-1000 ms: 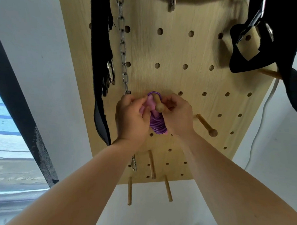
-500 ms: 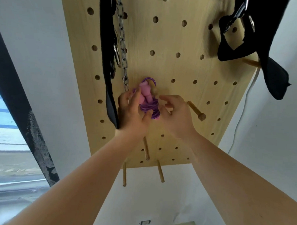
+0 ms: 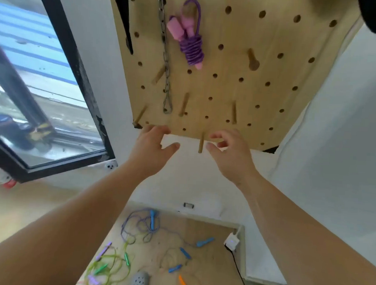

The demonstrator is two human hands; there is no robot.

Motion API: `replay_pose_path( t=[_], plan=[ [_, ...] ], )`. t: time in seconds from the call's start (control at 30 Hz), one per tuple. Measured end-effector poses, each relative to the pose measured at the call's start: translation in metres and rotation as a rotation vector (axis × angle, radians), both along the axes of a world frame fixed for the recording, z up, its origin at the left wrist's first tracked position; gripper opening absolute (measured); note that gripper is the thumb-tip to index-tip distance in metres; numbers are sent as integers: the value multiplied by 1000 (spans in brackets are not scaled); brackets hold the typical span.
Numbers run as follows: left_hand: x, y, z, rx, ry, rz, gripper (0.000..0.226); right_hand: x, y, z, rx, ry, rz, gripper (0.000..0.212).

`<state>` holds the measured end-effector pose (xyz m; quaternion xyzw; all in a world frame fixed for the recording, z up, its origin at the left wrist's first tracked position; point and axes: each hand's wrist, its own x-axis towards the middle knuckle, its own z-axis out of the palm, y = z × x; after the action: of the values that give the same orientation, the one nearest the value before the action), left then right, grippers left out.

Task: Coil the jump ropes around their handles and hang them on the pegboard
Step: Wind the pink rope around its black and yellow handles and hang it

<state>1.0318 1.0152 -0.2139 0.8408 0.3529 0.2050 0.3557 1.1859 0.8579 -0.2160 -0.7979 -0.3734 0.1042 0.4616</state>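
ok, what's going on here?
A person is hanging jump ropes on a wooden pegboard. One purple rope with pink handles hangs coiled from a peg near the top. The left hand and right hand are empty and open by the board's lower edge. Several loose ropes lie tangled below, not yet coiled.

The pegboard (image 3: 239, 90) is pale wood, smooth and matt, and you can see the grain. Its pegs (image 3: 253, 61) are wood too, a bit darker. At 12 o'clock hangs a grey metal chain (image 3: 165, 55) with a dull shine. Just beside it, the jump rope (image 3: 192, 47) has a smooth purple cord and matt pink handles. At 9 o'clock the window (image 3: 45, 93) glass is glossy. The wall (image 3: 333, 148) is matt white.
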Motion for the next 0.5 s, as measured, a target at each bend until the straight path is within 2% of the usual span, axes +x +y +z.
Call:
replay_pose_path(
  t=[0.23, 0.5],
  plan=[
    [-103, -56, -77, -140, 212, 188, 41, -48, -34, -78, -245, 132, 195, 21],
    [-223, -64, -164, -383, 281, 431, 37, -132, -14, -170, -595, 221, 457, 19]
  ],
)
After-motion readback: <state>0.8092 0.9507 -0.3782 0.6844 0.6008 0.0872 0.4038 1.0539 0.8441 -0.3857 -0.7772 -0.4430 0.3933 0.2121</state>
